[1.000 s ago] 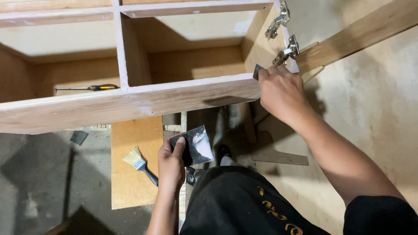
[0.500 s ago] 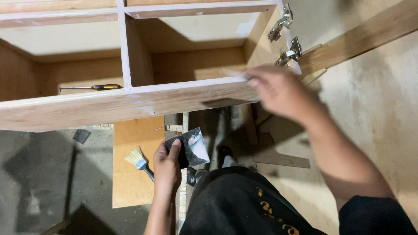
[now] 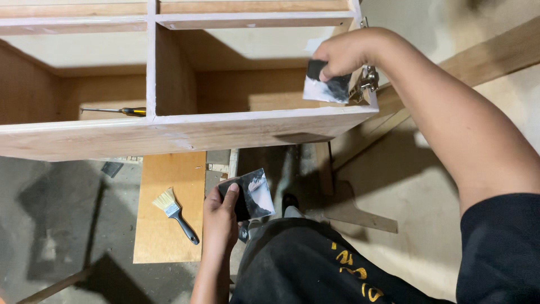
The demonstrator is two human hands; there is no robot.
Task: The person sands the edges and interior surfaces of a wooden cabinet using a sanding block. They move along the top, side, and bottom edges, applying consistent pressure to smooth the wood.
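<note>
Nearest, a putty scraper (image 3: 251,194) is pinched by the left hand (image 3: 221,217), thumb pressed over its dark grip, above the floor board where a paintbrush (image 3: 175,212) lies. Farther, at the cabinet's (image 3: 169,132) right inner wall, a second scraper (image 3: 328,84) is clamped by the right hand's (image 3: 344,53) curled fingers beside the hinge (image 3: 367,80); the blade could likely be caught on it.

Single head cam, looking steeply down, close range: cabinet (image 3: 169,126) across upper frame, floor (image 3: 67,214) lower left, wearer's lap at bottom.
</note>
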